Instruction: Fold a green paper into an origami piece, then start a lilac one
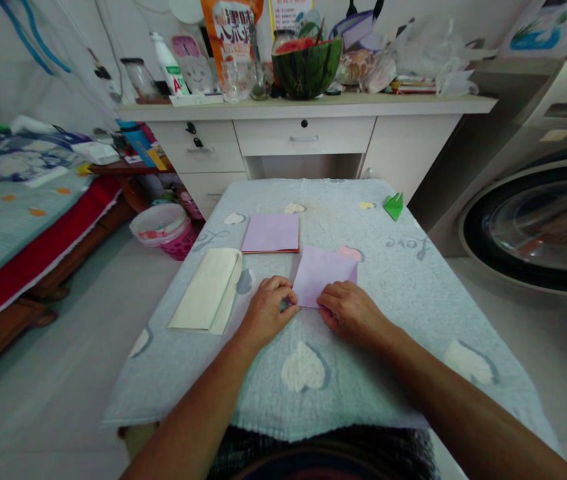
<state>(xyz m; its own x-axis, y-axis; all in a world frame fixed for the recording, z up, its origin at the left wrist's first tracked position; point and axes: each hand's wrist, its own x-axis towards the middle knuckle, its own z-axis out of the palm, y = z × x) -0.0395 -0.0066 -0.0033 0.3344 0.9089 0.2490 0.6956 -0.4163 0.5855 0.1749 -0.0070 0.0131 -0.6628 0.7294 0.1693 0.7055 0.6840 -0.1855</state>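
A light purple sheet of origami paper (pixel 319 272) lies on the cloth-covered table between my two hands. My left hand (pixel 269 308) is closed, its thumb and fingers pinching the sheet's near left corner. On the near right part of the same sheet, my right hand (pixel 352 312) is closed with curled fingers gripping the edge; its fingertips are partly hidden. Just beyond the left hand sits a stack of square paper (pixel 271 233), purple on top with red at its edge. Left of that hand lies a folded cream sheet (pixel 207 290).
A green folded paper piece (pixel 394 206) rests near the table's far right corner. The grey-blue tablecloth (pixel 393 373) has heart patterns. Beyond stands a white cabinet (pixel 308 137) holding a cut watermelon (pixel 307 70). A pink bin (pixel 178 243) is at left, a washing machine (pixel 553 133) at right.
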